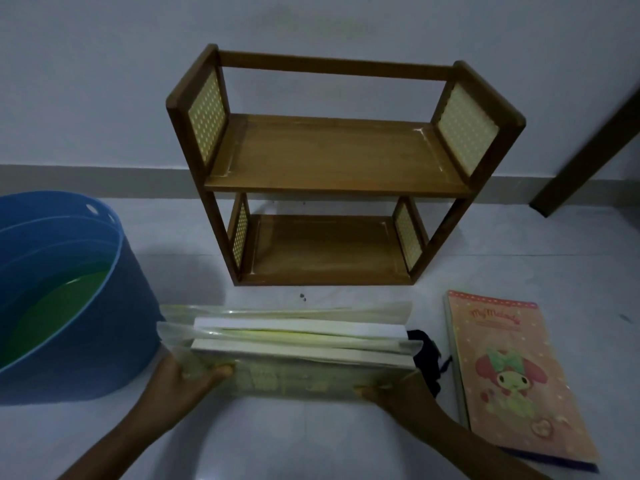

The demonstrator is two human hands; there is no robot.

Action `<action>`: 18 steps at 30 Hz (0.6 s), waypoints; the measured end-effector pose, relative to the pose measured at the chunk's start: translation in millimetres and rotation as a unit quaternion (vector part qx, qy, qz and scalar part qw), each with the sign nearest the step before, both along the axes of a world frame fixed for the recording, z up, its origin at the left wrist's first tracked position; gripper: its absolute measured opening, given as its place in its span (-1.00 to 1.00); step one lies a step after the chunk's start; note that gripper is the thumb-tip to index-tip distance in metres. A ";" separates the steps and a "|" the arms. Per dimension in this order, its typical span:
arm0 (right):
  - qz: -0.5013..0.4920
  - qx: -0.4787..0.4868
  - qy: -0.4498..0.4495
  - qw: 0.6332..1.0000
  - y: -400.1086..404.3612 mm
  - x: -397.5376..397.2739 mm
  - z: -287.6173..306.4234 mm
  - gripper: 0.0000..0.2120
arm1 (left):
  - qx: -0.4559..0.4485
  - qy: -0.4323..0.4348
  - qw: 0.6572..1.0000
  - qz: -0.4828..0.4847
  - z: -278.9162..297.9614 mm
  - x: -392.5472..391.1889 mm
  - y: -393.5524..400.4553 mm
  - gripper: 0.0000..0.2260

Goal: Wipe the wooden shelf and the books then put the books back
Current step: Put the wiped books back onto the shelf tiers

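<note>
A small two-tier wooden shelf (332, 161) with dotted yellow side panels stands on the floor against the wall; both tiers are bare. In front of it a bundle of books and plastic folders (294, 344) stands on edge, held between both hands. My left hand (183, 379) grips its left end, thumb on the front cover. My right hand (391, 393) grips its right end. A pink cartoon-cover book (512, 375) lies flat on the floor at the right. A dark cloth (427, 355) lies partly hidden behind the bundle's right end.
A blue plastic tub (69, 306) with something green inside stands at the left, close to my left hand. A dark wooden post (588, 147) leans at the upper right. The floor is pale tile; the wall runs right behind the shelf.
</note>
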State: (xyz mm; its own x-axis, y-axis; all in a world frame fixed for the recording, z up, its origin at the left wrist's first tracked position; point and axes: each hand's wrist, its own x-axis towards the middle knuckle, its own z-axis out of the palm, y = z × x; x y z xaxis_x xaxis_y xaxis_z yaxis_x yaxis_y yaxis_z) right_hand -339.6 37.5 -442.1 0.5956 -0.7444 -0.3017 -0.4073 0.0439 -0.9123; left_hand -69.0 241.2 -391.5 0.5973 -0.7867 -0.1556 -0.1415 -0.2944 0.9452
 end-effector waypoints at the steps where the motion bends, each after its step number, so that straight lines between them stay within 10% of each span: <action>1: 0.003 0.003 -0.002 1.000 0.8 0.0 2.1 -0.45 | 0.003 0.001 1.000 -0.003 -0.4 -1.5 0.4 -0.41; 11: 0.053 0.017 0.082 0.995 -13.5 3.4 34.0 -0.57 | 0.036 0.066 0.997 -0.007 9.4 0.9 -1.5 -0.37; 18: 0.095 0.122 -0.052 0.987 -30.3 -5.6 132.0 -0.49 | 0.044 0.136 0.988 -0.055 99.8 -8.4 -32.4 -0.30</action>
State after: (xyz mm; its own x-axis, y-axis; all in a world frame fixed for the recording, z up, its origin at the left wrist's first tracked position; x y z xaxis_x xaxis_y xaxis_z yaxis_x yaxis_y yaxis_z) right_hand -345.2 7.2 -310.1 0.7553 -0.5291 -0.3868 -0.3331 0.1984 -0.9218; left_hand -77.4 208.8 -291.7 0.4361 -0.8201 -0.3704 0.0791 -0.3750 0.9236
